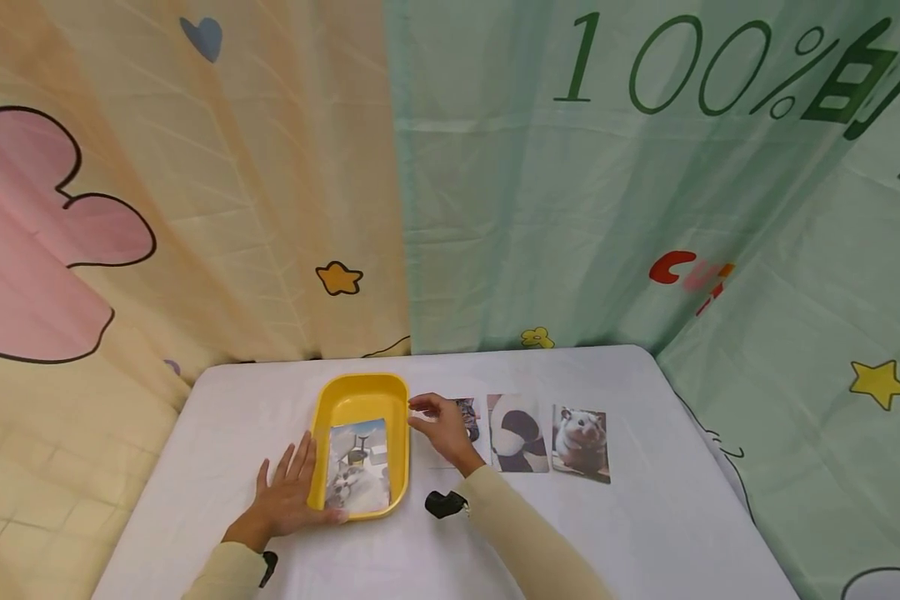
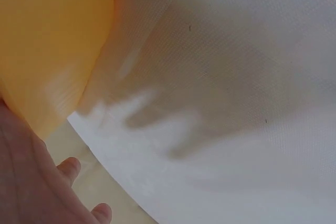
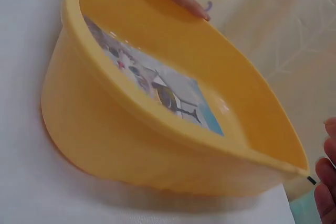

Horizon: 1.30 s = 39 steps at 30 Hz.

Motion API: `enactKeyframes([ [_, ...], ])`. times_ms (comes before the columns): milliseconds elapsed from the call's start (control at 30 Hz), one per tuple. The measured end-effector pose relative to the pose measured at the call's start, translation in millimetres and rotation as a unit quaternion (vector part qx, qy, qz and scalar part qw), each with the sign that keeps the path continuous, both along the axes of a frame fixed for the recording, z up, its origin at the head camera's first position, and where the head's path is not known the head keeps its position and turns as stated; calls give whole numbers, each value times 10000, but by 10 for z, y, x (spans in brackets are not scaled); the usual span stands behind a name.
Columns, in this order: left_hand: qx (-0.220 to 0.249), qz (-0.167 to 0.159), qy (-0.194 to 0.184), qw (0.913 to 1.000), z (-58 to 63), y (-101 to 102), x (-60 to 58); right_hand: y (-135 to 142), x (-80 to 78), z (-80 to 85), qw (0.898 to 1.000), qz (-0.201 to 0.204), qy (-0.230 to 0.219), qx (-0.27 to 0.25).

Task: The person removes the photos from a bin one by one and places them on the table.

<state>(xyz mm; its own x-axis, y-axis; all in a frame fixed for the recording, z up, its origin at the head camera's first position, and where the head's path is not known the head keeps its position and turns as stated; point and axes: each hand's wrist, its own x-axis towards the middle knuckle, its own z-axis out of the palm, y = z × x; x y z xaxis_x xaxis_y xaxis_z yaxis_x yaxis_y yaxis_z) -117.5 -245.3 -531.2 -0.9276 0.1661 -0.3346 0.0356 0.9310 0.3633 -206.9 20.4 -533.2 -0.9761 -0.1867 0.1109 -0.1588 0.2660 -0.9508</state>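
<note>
Tabletop (image 1: 682,517) bears three cards (image 1: 581,443), head view only — left grip (image 1: 287,493) spread, right grip (image 1: 446,428) loose.

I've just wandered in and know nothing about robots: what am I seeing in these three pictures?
There's no robot, only a person's left hand and right hand, both bare. The wide picture is from a camera worn on the head, the others from one on each wrist. On the white table is a yellow tray with a picture card inside; three more cards lie to its right. The left hand rests against the tray's left side; the right hand is near its right side, apparently holding nothing.
</note>
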Motion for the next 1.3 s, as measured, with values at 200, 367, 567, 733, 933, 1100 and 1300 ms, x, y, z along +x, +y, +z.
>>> enactKeyframes([
  [200, -3, -87, 91, 9999, -6, -6, -7, -276, 22, 29, 9981, 557, 269, 1],
  [367, -22, -173, 233, 9996, -13, -37, 17, -491, 49, 23, 9944, 1032, 40, 240],
  [567, 5, -207, 275, 9994, -13, -36, 41, -706, 66, 6, 9907, 1077, -405, 719],
  [733, 16, -194, 288, 9994, -11, -26, 30, -829, 30, -8, 9890, 671, -533, 1203],
  [933, -34, -183, 277, 9994, -26, -40, 32, -940, 53, -78, 9867, 300, -746, 1412],
  [1100, -50, -212, 340, 9992, -42, -38, 21, -1013, 133, -208, 9818, -350, -1030, 1557],
  [1300, 14, -208, 361, 9991, 4, -29, 31, -1032, 166, -280, 9750, -607, -674, 2030],
])
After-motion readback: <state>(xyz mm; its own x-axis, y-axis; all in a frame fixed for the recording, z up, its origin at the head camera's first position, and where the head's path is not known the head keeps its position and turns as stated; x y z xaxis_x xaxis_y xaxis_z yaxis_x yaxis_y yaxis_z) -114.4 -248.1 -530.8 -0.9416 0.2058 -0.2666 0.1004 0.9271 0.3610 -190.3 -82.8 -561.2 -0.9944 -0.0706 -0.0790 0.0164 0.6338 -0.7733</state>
